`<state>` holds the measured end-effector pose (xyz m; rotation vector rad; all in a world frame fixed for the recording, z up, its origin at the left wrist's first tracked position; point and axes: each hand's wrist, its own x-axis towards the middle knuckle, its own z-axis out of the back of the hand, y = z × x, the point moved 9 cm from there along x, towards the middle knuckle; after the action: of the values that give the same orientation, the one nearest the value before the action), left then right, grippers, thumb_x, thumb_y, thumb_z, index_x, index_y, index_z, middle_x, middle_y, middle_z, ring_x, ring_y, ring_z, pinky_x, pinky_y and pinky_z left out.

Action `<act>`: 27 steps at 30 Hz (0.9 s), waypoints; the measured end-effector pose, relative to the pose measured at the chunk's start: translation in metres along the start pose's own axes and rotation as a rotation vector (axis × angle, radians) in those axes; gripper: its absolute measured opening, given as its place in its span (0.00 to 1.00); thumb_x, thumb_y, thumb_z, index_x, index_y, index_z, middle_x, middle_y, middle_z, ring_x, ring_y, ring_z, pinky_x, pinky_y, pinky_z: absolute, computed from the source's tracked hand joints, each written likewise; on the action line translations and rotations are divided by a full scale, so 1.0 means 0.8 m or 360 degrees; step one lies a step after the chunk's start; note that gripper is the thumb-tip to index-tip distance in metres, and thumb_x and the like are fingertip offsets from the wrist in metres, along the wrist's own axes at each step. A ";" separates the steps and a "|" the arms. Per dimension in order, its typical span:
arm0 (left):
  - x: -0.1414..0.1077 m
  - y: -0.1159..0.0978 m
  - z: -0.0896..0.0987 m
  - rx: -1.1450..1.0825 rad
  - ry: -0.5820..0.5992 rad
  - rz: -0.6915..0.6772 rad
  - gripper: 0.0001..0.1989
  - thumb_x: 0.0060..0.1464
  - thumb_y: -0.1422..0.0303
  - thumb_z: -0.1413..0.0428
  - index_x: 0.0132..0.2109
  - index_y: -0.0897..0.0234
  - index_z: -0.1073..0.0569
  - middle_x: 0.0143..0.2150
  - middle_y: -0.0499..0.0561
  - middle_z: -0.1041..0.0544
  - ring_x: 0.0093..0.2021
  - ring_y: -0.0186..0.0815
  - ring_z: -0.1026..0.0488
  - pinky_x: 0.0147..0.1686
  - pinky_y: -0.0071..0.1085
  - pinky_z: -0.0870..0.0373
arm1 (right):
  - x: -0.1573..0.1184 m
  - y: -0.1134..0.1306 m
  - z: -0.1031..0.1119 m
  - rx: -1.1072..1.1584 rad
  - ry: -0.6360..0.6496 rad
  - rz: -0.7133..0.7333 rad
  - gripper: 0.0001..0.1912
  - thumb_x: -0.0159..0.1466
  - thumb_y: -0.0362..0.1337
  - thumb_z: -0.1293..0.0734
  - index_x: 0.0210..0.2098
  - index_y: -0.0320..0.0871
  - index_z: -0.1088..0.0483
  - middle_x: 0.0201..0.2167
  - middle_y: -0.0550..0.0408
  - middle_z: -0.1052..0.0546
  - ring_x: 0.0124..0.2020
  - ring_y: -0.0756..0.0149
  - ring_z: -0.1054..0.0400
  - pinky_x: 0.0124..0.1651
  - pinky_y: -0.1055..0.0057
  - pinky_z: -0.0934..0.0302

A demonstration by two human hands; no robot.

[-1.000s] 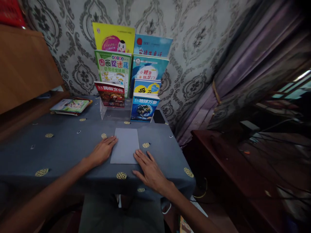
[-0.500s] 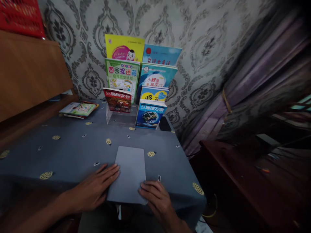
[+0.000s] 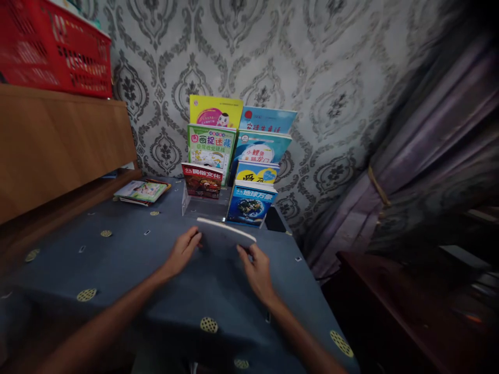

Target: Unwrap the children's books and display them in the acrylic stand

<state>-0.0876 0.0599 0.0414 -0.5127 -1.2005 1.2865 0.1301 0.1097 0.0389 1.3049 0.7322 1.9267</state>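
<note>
Between both hands a thin grey-covered book [image 3: 220,240] is held up off the table, tilted, with its pale page edge on top. My left hand [image 3: 183,253] grips its left side. On the right side, my right hand [image 3: 257,270] pinches it between thumb and fingers. Just beyond the book stands a clear display stand [image 3: 187,206] with several books in two columns. A red-covered book [image 3: 203,182] is at the front left, and a blue book with a globe picture [image 3: 251,205] at the front right.
A small stack of books [image 3: 142,191] lies at the table's left back, beside a wooden cabinet [image 3: 66,150] with a red basket [image 3: 78,57] on it. A dark flat object [image 3: 275,220] lies right of the stand. A curtain [image 3: 351,208] hangs at right.
Both hands have moved forward and lifted the grey book from the table's front edge, tilting it up in front of the stand. The camera view has shifted upward and left.
</note>
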 end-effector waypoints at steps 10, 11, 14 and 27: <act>0.056 0.058 0.005 0.0150 -0.0332 0.0059 0.13 0.63 0.56 0.57 0.34 0.58 0.41 0.26 0.44 0.36 0.29 0.35 0.34 0.35 0.31 0.36 | 0.051 -0.041 -0.064 -0.0027 -0.0024 0.0048 0.15 0.69 0.45 0.41 0.41 0.43 0.28 0.33 0.52 0.24 0.34 0.61 0.30 0.40 0.68 0.35; 0.054 0.069 0.002 0.0157 -0.0329 0.0085 0.14 0.62 0.54 0.57 0.34 0.58 0.41 0.26 0.44 0.36 0.29 0.35 0.34 0.35 0.32 0.36 | 0.047 -0.047 -0.068 -0.0033 -0.0018 0.0065 0.15 0.69 0.45 0.41 0.42 0.43 0.28 0.34 0.51 0.23 0.35 0.61 0.29 0.40 0.67 0.35; 0.050 0.090 -0.006 0.0136 -0.0329 0.0114 0.17 0.61 0.49 0.58 0.35 0.58 0.41 0.27 0.44 0.36 0.30 0.36 0.33 0.35 0.33 0.35 | 0.036 -0.063 -0.076 -0.0049 0.0012 0.0113 0.15 0.70 0.44 0.42 0.46 0.43 0.29 0.39 0.48 0.21 0.39 0.59 0.28 0.44 0.66 0.33; 0.052 0.095 -0.008 0.0162 -0.0365 0.0099 0.21 0.61 0.46 0.59 0.36 0.58 0.38 0.27 0.44 0.34 0.30 0.36 0.31 0.36 0.35 0.32 | 0.033 -0.080 -0.078 -0.0088 -0.0026 0.0084 0.17 0.71 0.46 0.44 0.48 0.44 0.30 0.41 0.47 0.22 0.41 0.58 0.27 0.47 0.62 0.32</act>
<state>-0.1230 0.1209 -0.0095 -0.3371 -1.3082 1.4815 0.0790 0.1650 -0.0168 1.3162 0.6377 1.9619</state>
